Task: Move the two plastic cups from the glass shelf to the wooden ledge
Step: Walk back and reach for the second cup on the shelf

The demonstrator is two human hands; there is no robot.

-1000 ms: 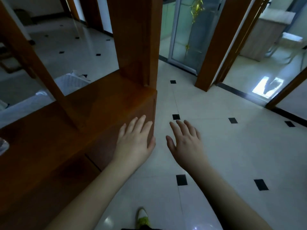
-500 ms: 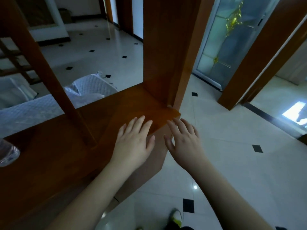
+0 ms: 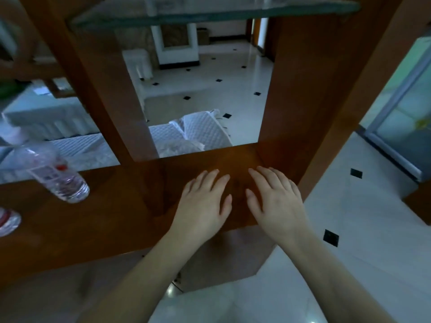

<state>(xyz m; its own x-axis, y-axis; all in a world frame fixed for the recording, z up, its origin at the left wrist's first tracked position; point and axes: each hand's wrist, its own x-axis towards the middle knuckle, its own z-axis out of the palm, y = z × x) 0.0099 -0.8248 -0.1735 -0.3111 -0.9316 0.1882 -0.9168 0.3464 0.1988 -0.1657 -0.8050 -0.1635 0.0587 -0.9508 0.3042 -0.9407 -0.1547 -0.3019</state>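
The wooden ledge [image 3: 116, 217] runs across the view at waist height. My left hand [image 3: 203, 203] and my right hand [image 3: 277, 201] hover side by side over its right end, palms down, fingers spread, holding nothing. The glass shelf [image 3: 210, 18] spans the top of the view between the wooden posts. A faint translucent shape [image 3: 163, 5] stands on it; I cannot tell whether it is a plastic cup. No other cup shows.
A clear water bottle [image 3: 56, 173] stands on the ledge at the left, and another bottle's base [image 3: 8, 221] shows at the far left edge. Slanted wooden posts [image 3: 105, 101] rise from the ledge. White quilted furniture [image 3: 200, 129] lies behind it, tiled floor [image 3: 361, 229] to the right.
The view has swung up and to the left. Both hands now sit over the ledge's right end instead of beside it. The glass shelf and the water bottle have come into view.
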